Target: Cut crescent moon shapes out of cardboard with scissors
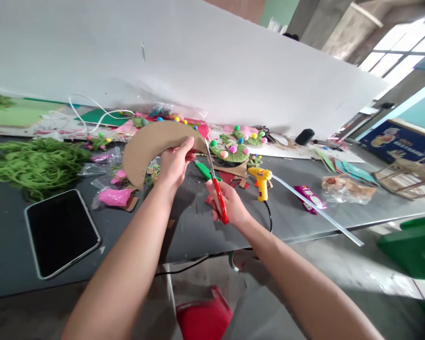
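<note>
My left hand (pixel 175 165) grips a brown cardboard crescent (pixel 148 140), thumb on its face, holding it up above the table. My right hand (pixel 230 200) is closed round the red handles of a pair of scissors (pixel 219 203). The scissor blades point up and meet the crescent's right tip. Below and behind them lie a green-handled tool (pixel 207 172) and cardboard scraps (pixel 235 169). Just right of the scissors, a yellow hot glue gun (pixel 261 182) rests on the table, with a long clear glue stick out of its back.
On the left are a heap of green yarn (pixel 38 163), a tablet (pixel 62 233) and pink material in plastic bags (pixel 114 196). Behind lie green pieces with colourful pompoms (pixel 233 152). A purple packet (pixel 310 199) sits right. A red stool (pixel 204 317) stands below the table edge.
</note>
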`<state>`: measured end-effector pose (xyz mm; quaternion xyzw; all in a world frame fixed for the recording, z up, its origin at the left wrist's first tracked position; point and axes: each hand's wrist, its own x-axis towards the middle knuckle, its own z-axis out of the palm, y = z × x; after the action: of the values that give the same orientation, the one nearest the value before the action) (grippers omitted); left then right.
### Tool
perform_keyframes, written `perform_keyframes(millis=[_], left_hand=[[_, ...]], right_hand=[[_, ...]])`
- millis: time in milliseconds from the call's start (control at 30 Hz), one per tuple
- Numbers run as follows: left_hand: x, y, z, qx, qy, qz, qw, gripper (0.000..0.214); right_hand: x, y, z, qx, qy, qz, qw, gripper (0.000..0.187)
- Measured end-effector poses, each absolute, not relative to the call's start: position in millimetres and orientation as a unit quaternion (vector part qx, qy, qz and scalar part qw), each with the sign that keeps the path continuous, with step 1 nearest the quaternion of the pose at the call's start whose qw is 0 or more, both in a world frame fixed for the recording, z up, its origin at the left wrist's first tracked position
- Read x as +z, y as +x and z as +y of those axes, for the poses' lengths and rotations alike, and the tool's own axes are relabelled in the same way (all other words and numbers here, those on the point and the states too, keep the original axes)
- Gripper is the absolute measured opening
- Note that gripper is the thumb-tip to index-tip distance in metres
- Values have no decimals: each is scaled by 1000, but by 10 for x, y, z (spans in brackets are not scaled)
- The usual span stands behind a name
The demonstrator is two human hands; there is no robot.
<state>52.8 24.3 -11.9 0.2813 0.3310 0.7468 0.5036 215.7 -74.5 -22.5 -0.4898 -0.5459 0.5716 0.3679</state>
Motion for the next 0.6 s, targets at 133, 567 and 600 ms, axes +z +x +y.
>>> perform_keyframes(millis=[133, 567, 600], left_hand=[[-157, 530, 243, 754, 268, 320, 508, 37], [-145, 509, 174, 725, 297, 327, 528, 34], [-150, 504, 174, 725, 300, 330, 525, 34]], right_hand=[[-298, 2141, -755, 564, -493, -551, 368, 62], [-207, 2212, -723, 565, -496, -551, 362, 62], [-195, 2226, -719, 559, -500, -558, 355, 63]])
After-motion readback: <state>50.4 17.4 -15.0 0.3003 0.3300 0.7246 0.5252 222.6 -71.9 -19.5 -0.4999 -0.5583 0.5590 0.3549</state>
